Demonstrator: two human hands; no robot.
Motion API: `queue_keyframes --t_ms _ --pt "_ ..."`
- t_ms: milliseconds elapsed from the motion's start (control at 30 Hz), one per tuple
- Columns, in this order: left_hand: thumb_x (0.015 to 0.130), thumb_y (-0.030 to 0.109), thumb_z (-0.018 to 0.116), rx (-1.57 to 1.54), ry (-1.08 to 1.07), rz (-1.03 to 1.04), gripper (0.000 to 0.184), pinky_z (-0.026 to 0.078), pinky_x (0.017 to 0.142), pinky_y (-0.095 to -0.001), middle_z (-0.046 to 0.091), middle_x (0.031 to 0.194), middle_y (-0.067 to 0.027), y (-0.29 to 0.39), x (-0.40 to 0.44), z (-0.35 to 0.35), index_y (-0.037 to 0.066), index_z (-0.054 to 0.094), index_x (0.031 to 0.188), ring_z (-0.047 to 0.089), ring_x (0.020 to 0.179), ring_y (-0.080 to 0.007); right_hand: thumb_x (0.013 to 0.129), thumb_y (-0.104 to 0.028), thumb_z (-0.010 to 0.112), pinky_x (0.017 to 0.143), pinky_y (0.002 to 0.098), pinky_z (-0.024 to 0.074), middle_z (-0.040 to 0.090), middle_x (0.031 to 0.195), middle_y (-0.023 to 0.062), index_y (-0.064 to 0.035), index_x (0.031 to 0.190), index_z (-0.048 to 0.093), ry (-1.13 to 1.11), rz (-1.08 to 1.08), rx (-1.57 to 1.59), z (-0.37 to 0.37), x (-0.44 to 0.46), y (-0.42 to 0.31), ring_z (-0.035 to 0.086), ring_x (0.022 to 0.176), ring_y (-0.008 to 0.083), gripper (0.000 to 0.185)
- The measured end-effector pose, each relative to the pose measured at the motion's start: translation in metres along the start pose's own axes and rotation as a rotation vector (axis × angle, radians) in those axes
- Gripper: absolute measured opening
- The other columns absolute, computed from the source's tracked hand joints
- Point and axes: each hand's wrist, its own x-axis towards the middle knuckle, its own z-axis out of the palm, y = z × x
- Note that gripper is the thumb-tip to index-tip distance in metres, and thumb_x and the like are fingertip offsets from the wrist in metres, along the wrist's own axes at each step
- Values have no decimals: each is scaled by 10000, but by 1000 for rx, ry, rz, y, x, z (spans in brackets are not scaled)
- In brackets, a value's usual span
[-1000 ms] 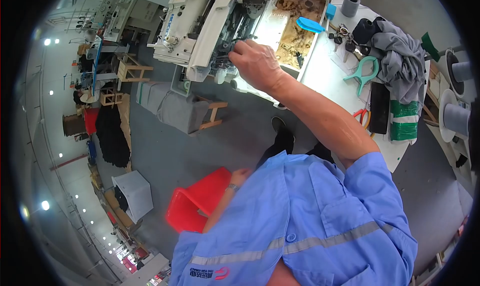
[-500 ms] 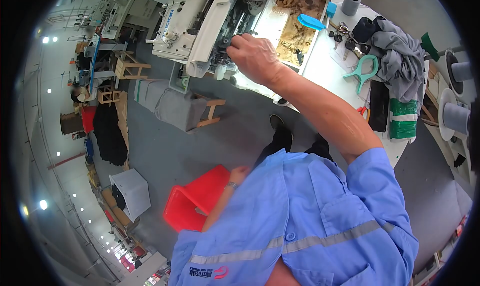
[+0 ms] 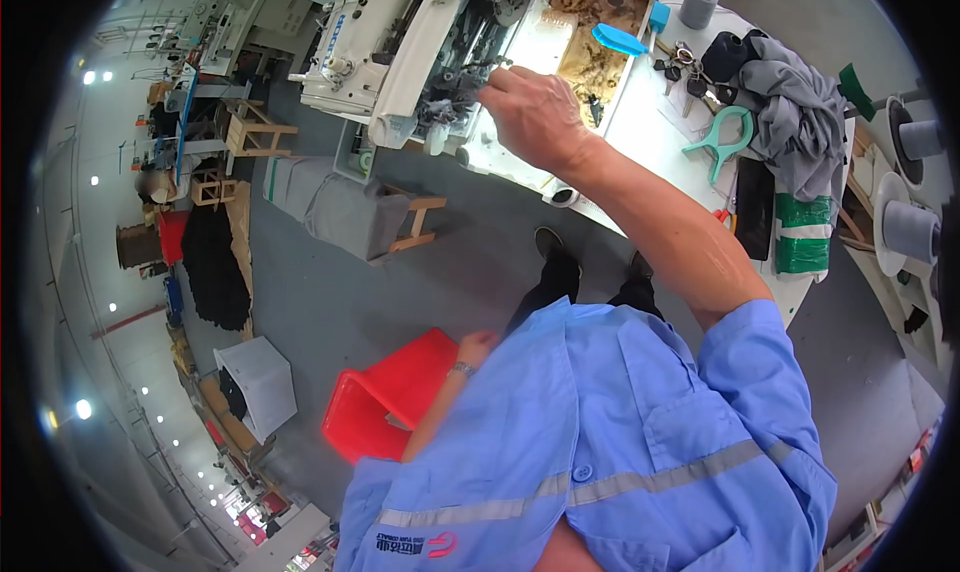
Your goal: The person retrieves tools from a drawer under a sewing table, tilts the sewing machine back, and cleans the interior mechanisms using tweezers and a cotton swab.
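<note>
Carrying the white sewing machine (image 3: 355,72) at its left end, the pale surface (image 3: 640,152) runs to a near-right corner past the person's right arm (image 3: 680,237), which might nudge things lying there if it swung wide. Beside the machine, the stained recess (image 3: 590,32) is open, so any small part let slip could drop in and be awkward to recover. Nearer the fingers, the machine's bared mechanism (image 3: 455,92) could nip or scratch skin, should its parts turn or the fingers slide. The blue plastic piece (image 3: 620,40) across the recess's rim may fall if knocked. As for placement, the sewing machine stands just left of the right hand (image 3: 540,117), its mechanism beside the bent fingertips; contact, and whether they pinch anything, I cannot tell. The left hand (image 3: 478,347), blurred, is well apart from the surface's near edge, by the red bin (image 3: 365,422); its grip cannot be told either.
</note>
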Motion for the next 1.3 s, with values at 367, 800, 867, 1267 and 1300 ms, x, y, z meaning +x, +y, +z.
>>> queue_keyframes --t_ms 367,800,867,1267,1300 --pt "846 285 667 15 -30 6 358 490 859 -327 680 1052 -168 5 0 5 13 676 1078 652 976 -245 742 -60 574 610 368 510 597 763 72 -70 736 625 -422 163 -209 -42 -70 20 634 752 230 52" --pt "853 256 671 60 8 -42 298 506 755 -287 706 952 -117 53 -20 15 26 693 1041 655 852 -157 760 -60 596 616 390 511 630 793 92 -56 761 664 -539 258 -220 -86 -50 4 637 731 294 68" --pt "857 260 668 30 7 -50 293 505 770 -291 705 961 -121 49 -18 14 33 696 1039 655 859 -166 788 -94 624 619 377 507 614 794 78 -67 807 662 -257 220 21 -64 -43 -5 627 722 279 50" --pt "841 299 678 19 22 -14 348 493 845 -329 679 1061 -163 24 -14 -1 27 688 1059 650 975 -246 705 -62 607 592 359 498 584 770 31 -93 785 664 28 130 50 16 -2 -24 596 744 209 103" --pt "840 304 679 -12 8 -23 354 492 848 -332 679 1062 -164 19 -12 -2 27 688 1060 650 977 -249 682 -53 599 581 352 494 576 772 25 -98 776 660 36 96 42 17 0 -23 587 736 202 121"
